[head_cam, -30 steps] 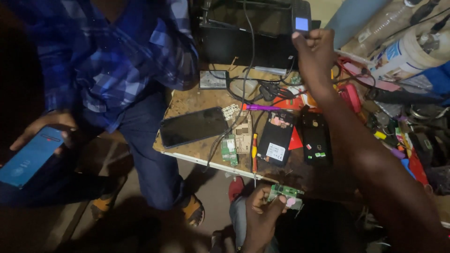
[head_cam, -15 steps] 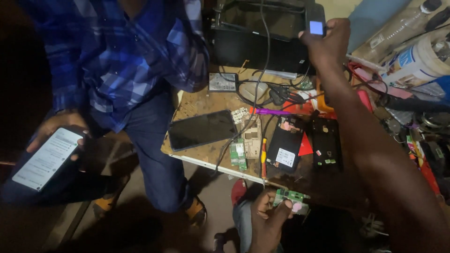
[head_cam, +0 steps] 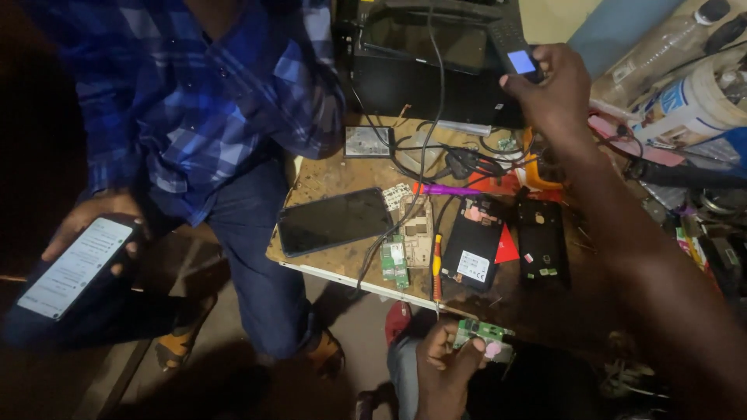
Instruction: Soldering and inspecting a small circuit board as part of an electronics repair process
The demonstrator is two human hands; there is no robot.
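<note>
My right hand [head_cam: 554, 87] is stretched out over the far side of a small wooden worktable [head_cam: 327, 180], holding up a small keypad phone [head_cam: 514, 48] with a lit blue screen. My left hand [head_cam: 442, 367] stays low at the near table edge, gripping a green circuit board [head_cam: 485, 339]. On the table lie a black smartphone [head_cam: 334, 222] face up, two opened phone bodies [head_cam: 475, 241] [head_cam: 541, 239], small green boards [head_cam: 394, 260] and a red-handled screwdriver [head_cam: 436, 267].
A person in a blue plaid shirt [head_cam: 194, 101] sits at the left, holding a lit smartphone [head_cam: 74, 268]. A black box-shaped device [head_cam: 432, 74] with cables stands at the back. Bottles and tools [head_cam: 685, 109] crowd the right side. A purple-handled tool [head_cam: 451, 190] lies mid-table.
My right hand has shifted slightly with the keypad phone. The person at the left has turned their phone so that its lit screen shows. My left hand keeps hold of the board.
</note>
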